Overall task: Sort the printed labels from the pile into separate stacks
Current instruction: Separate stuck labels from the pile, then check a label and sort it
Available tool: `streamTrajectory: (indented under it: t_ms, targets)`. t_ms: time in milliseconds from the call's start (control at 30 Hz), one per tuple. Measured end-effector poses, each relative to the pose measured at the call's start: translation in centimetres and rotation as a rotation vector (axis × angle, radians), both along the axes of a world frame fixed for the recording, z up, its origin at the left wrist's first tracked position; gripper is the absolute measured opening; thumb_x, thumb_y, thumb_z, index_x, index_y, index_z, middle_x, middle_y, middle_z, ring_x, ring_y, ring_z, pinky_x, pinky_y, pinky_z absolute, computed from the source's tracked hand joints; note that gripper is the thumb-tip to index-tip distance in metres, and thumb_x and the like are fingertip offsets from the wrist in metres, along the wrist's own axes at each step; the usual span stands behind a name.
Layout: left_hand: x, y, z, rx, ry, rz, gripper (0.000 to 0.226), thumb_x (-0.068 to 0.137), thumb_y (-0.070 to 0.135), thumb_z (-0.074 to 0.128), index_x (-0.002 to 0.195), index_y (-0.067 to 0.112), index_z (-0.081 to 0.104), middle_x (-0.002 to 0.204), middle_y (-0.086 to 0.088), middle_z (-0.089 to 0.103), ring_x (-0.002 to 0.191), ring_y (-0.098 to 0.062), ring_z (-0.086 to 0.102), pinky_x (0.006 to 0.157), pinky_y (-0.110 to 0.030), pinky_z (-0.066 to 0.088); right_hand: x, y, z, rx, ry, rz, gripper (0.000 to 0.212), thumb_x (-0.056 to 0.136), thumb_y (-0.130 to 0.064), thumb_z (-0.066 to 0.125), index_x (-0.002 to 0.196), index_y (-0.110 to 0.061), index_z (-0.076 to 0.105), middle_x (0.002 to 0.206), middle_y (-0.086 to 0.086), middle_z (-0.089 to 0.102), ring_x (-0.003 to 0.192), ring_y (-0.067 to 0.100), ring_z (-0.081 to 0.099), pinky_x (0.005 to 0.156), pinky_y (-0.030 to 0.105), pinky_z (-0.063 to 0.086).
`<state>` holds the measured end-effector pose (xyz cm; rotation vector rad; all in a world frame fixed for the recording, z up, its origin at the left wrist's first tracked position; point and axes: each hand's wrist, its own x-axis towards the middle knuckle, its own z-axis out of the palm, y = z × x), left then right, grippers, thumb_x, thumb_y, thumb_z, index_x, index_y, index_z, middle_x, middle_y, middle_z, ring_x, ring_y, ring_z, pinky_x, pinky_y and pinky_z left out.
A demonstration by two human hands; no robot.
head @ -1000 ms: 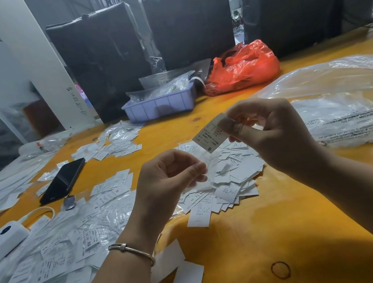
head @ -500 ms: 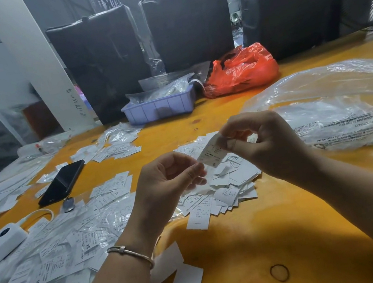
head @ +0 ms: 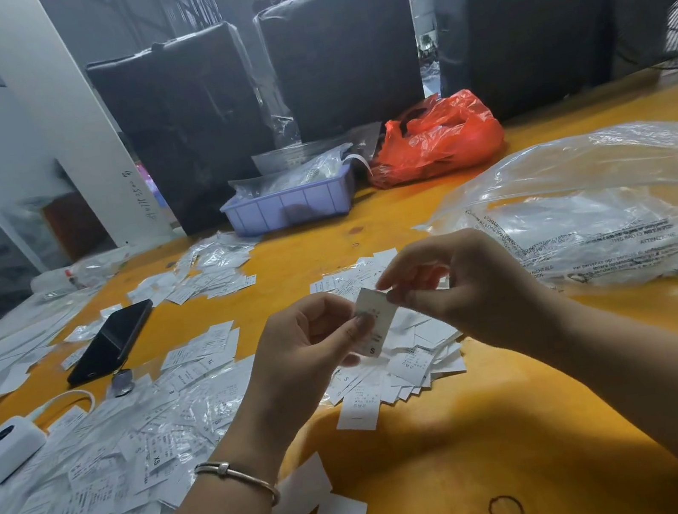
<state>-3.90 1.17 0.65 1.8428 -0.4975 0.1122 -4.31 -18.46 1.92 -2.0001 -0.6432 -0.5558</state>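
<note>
matt paper labels [head: 373,323], glossy (worn) wood table [head: 470,436], crinkly plastic bag [head: 599,213]

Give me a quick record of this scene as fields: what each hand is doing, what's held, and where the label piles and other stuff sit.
left hand: pinching lower part of label
right hand: pinching top of same label
held label: white, marked S
pile under hands: loose labels
left pile: labels, many bagged
table: yellow
phone: black, left
tray: lilac, far side
clear bag: right

one white label [head: 374,322] marked "s" is held above a fanned stack [head: 408,361] at centre; a loose pile [head: 108,470] sprawls at eight o'clock.
</note>
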Motion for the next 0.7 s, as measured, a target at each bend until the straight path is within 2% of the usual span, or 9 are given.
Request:
streamTrajectory:
  t_ms: [133,300,433,567,700]
  targets:
    - [0.1,-0.1,-0.1,-0.003,0.009,-0.035,0.023,0.077,0.022,0.07,0.09,0.003,0.069,0.083,-0.009,0.075,0.079,-0.021,0.073,0.068,-0.026,0.059,-0.2,0.6,-0.3,-0.073,0.019,0.051,0.011,0.08,-0.001,0.073,0.088,-0.007,0.077,0.08,0.003,0.073,0.071,0.013,0.064,0.065,0.022,0.051]
    - [0.1,0.0,-0.1,-0.002,0.004,-0.033,0.026,0.075,0.023,0.069,0.091,0.003,0.068,0.084,-0.007,0.075,0.079,-0.019,0.074,0.067,-0.022,0.057,0.1,0.3,-0.5,-0.045,0.119,0.105,0.011,0.08,-0.009,0.074,0.091,-0.012,0.077,0.082,0.003,0.072,0.074,0.016,0.063,0.063,0.023,0.049]
    - [0.0,-0.1,0.0,-0.038,0.006,-0.026,0.024,0.076,0.02,0.068,0.093,0.004,0.066,0.083,-0.009,0.076,0.076,-0.023,0.074,0.064,-0.024,0.057,0.4,0.3,-0.8,-0.016,0.185,0.08,0.03,0.076,-0.016,0.079,0.104,-0.01,0.07,0.084,0.004,0.071,0.076,0.02,0.067,0.069,0.03,0.054]
    - [-0.1,-0.1,0.0,-0.03,0.03,-0.056,0.012,0.087,0.007,0.064,0.098,0.01,0.066,0.085,-0.004,0.077,0.075,-0.02,0.075,0.062,-0.02,0.056,0.5,0.4,-1.0,0.042,0.285,0.148,0.015,0.076,-0.005,0.078,0.088,0.001,0.071,0.081,0.014,0.073,0.077,0.026,0.07,0.076,0.04,0.058]
    - [-0.1,0.1,0.0,0.043,0.013,-0.065,0.024,0.092,-0.003,0.058,0.099,0.017,0.068,0.086,-0.001,0.077,0.083,-0.013,0.072,0.065,-0.018,0.054,0.5,0.4,-1.0,0.076,0.303,0.148,0.01,0.077,-0.007,0.076,0.082,0.0,0.072,0.076,0.015,0.072,0.069,0.025,0.068,0.071,0.038,0.057]
